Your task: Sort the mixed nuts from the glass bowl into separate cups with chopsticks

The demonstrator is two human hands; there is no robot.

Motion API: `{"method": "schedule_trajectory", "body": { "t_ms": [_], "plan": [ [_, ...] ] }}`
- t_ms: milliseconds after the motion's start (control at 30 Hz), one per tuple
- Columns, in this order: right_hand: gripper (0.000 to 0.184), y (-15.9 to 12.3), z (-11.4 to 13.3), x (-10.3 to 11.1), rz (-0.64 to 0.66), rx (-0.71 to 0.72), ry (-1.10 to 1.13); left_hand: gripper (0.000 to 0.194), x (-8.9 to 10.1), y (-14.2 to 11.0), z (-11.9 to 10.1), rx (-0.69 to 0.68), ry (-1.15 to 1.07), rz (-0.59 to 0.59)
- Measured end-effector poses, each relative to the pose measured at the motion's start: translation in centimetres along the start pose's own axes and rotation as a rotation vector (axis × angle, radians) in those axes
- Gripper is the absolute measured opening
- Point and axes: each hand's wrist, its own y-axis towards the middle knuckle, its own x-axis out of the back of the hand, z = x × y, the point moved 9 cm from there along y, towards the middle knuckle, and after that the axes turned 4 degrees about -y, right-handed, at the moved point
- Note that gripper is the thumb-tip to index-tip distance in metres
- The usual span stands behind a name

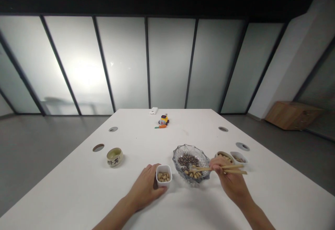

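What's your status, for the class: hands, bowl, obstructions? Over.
Left hand gripping white cup. Right hand holding chopsticks, tips inside glass bowl. Dark pieces, pale pieces in bowl. No obstacle seen between cup and bowl.

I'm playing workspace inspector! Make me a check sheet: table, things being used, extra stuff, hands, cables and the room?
Surface: white table with round fittings.
Things in use: white cup of pale nuts; glass bowl holding dark beans and pale pieces; wooden chopsticks, tips at the bowl.
Clutter: toy vehicle, toy carrot, white device, cup with writing; white dish near the right hand.
Hands: left hand around the white cup; right hand holding the chopsticks; whether they pinch anything is unclear.
Cables: nothing seen.
Surroundings: frosted panels, grey floor, wooden box.
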Motion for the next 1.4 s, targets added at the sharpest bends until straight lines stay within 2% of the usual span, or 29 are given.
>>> {"method": "schedule_trajectory", "body": {
  "t_ms": [200,633,800,1133,1267,1400],
  "plan": [
    [0.057,0.1,-0.1,-0.6,0.071,-0.023,0.002,0.059,-0.1,0.1,0.3,-0.014,0.005,-0.01],
    [0.057,0.2,-1.4,0.5,0.048,-0.027,-0.047,0.057,0.1,0.0,0.0,-0.007,-0.001,0.0],
    [0.063,0.6,-1.2,0.2,0.09,-0.042,-0.05,0.057,0.1,-0.1,0.0,-0.002,0.021,0.0],
    [0.054,0.4,-1.1,-0.2,0.122,-0.086,-0.01,0.054,0.2,-0.1,-0.4,-0.011,0.039,0.003],
    [0.053,0.6,-0.9,0.5,0.07,-0.065,-0.024,0.056,0.2,0.0,-0.4,-0.014,0.037,0.0],
    [0.049,0.7,-0.7,2.2,-0.085,-0.067,-0.04,0.057,0.2,-0.1,-0.4,-0.021,0.024,-0.004]
  ]
}}
